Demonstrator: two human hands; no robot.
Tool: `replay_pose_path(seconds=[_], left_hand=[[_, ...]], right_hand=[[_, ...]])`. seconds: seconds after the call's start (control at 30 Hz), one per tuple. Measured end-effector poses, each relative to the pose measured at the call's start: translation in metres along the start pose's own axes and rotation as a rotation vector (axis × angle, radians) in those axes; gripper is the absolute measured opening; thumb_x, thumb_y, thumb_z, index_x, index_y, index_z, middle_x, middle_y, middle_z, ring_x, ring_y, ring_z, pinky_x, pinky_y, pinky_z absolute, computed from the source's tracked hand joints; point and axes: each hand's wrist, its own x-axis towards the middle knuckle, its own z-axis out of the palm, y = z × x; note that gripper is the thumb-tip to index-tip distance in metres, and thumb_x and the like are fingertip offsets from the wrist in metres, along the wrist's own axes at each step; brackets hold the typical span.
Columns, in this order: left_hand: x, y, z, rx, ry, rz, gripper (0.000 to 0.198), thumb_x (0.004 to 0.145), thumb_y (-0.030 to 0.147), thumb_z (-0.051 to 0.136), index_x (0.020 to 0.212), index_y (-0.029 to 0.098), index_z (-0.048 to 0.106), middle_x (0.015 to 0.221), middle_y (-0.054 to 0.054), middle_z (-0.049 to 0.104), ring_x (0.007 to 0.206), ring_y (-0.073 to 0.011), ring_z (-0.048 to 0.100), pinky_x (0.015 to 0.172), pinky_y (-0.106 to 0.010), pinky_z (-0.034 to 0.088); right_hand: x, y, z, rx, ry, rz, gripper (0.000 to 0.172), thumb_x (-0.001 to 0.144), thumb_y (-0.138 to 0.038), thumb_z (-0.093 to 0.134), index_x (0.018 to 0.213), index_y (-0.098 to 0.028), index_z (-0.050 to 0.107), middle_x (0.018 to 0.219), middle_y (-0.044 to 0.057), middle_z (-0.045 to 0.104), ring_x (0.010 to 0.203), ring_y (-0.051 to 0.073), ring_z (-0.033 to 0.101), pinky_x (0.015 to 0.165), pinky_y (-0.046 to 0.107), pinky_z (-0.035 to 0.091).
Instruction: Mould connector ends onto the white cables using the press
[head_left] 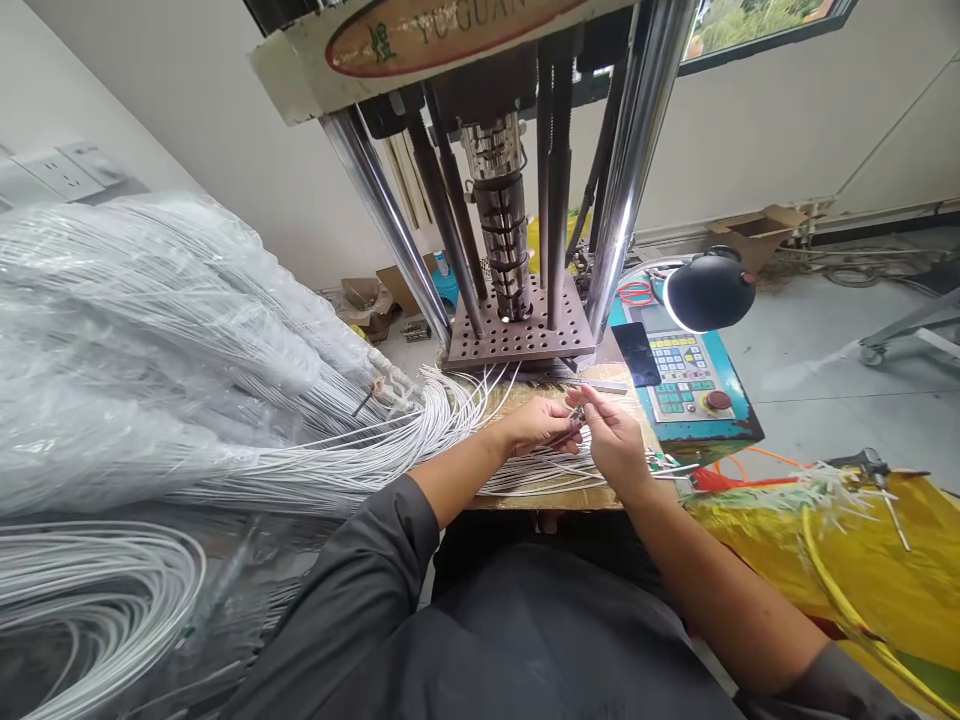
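My left hand [536,425] and my right hand [615,440] meet over a small wooden work surface [525,395], fingers pinched together on the end of a thin white cable [577,412] with a small metal tip. More white cables [540,475] lie under my wrists. They fan out from a large bundle of white cables [225,400] at the left, partly wrapped in clear plastic. Just beyond my hands stands the perforated metal base plate [517,335] of a vertical press machine.
The machine's chrome columns [622,200] and central barrel [504,220] rise behind. A teal control panel [686,385] with buttons and a black lamp head [709,290] sit right. A yellow sack [862,560] with cable scraps lies at the lower right. Cardboard boxes [757,230] line the wall.
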Motion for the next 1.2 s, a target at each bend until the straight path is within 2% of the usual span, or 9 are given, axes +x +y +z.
replay_pose_path(seconds=[0.1,0.2,0.3,0.37,0.47,0.57,0.77,0.97,1.2], left_hand=[[-0.001,-0.001,-0.002,-0.037,-0.032,-0.005,0.057,0.059,0.056,0.092,0.077,0.008,0.068,0.073,-0.004,0.067,0.063,-0.0125,0.064,0.069,-0.029,0.050],[0.001,-0.003,-0.003,0.007,-0.006,0.035,0.049,0.066,0.053,0.087,0.076,0.010,0.065,0.070,-0.001,0.062,0.059,-0.0100,0.059,0.060,-0.024,0.042],[0.009,-0.008,-0.003,0.171,0.118,0.137,0.035,0.079,0.045,0.073,0.071,0.014,0.059,0.062,0.004,0.052,0.053,-0.0071,0.047,0.053,-0.023,0.030],[0.016,-0.013,-0.004,0.352,0.216,0.214,0.030,0.084,0.036,0.064,0.064,0.015,0.054,0.058,0.005,0.046,0.052,-0.0071,0.040,0.054,-0.023,0.027],[0.028,-0.019,-0.005,0.589,0.321,0.272,0.029,0.085,0.026,0.056,0.058,0.016,0.049,0.056,0.005,0.042,0.055,-0.0088,0.036,0.056,-0.025,0.027],[0.037,-0.021,-0.006,0.770,0.381,0.288,0.027,0.087,0.025,0.054,0.061,0.017,0.051,0.059,0.003,0.045,0.059,-0.0115,0.039,0.058,-0.026,0.029],[0.037,-0.014,-0.008,1.141,0.426,0.253,0.025,0.096,0.023,0.046,0.082,0.018,0.064,0.082,-0.006,0.067,0.076,-0.0188,0.058,0.071,-0.029,0.041],[0.035,-0.021,-0.003,1.406,0.387,0.260,0.025,0.100,0.025,0.044,0.091,0.017,0.066,0.093,-0.010,0.071,0.090,-0.0238,0.064,0.084,-0.035,0.045],[0.039,-0.030,0.001,1.505,0.403,0.287,0.023,0.099,0.024,0.047,0.087,0.018,0.065,0.093,-0.009,0.071,0.092,-0.0227,0.063,0.088,-0.035,0.044]], right_hand=[[0.006,0.000,-0.014,-0.136,-0.156,-0.007,0.058,0.091,-0.062,0.059,0.130,-0.022,0.070,0.124,0.011,0.074,0.121,0.030,0.066,0.112,0.051,0.046],[0.019,0.001,-0.044,-0.218,-0.354,0.018,0.061,0.095,-0.062,0.052,0.141,-0.023,0.063,0.131,0.011,0.071,0.125,0.030,0.063,0.106,0.050,0.052],[0.042,0.008,-0.075,-0.404,-0.308,-0.080,0.060,0.099,-0.053,0.048,0.150,-0.022,0.053,0.133,0.012,0.069,0.123,0.030,0.064,0.105,0.051,0.051],[0.062,0.017,-0.088,-0.667,-0.230,-0.239,0.052,0.097,-0.044,0.050,0.140,-0.019,0.063,0.129,0.015,0.070,0.120,0.032,0.064,0.107,0.053,0.048],[0.091,0.032,-0.092,-0.979,-0.293,-0.399,0.040,0.091,-0.034,0.053,0.121,-0.017,0.075,0.120,0.016,0.070,0.113,0.033,0.064,0.102,0.051,0.049],[0.112,0.040,-0.082,-1.086,-0.433,-0.387,0.039,0.085,-0.031,0.061,0.119,-0.019,0.076,0.112,0.014,0.071,0.108,0.030,0.065,0.098,0.044,0.052],[0.125,0.035,-0.066,-1.080,-0.591,-0.312,0.028,0.083,-0.020,0.060,0.104,-0.017,0.077,0.103,0.012,0.073,0.100,0.026,0.068,0.094,0.037,0.053],[0.109,0.038,-0.072,-0.929,-0.601,-0.211,0.047,0.084,-0.022,0.058,0.130,-0.022,0.069,0.117,0.009,0.076,0.109,0.027,0.071,0.098,0.041,0.055],[0.112,0.040,-0.082,-0.747,-0.720,-0.180,0.062,0.074,-0.031,0.075,0.136,-0.029,0.067,0.128,0.003,0.073,0.117,0.030,0.069,0.104,0.044,0.054]])
